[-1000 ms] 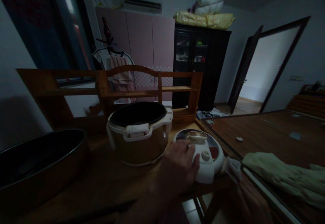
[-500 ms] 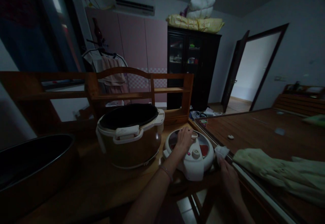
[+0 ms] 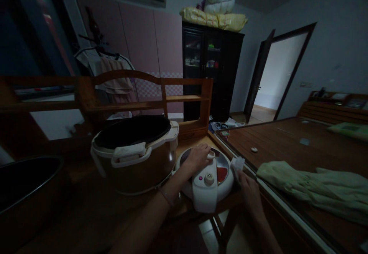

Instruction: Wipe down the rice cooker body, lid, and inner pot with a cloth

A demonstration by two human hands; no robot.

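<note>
A white cooker lid (image 3: 211, 187) with a red and grey top lies flat on the wooden table (image 3: 100, 211), right of the open brown cooker body (image 3: 135, 150). My left hand (image 3: 197, 156) rests on the far part of the lid, fingers curled over its handle. At the lid's right edge my right hand (image 3: 247, 185) is closed on a small white cloth (image 3: 237, 164), which touches the rim.
A dark inner pot (image 3: 23, 185) sits at the left. A wooden shelf rack (image 3: 161, 100) stands behind the cooker. To the right is a wooden bed platform (image 3: 287, 146) with a pale green cloth (image 3: 313, 187). A gap to the floor lies below the lid.
My left hand has slid from the lid's near side to its far handle. My right hand has brought the white cloth up to the lid's right rim. The view has shifted right.
</note>
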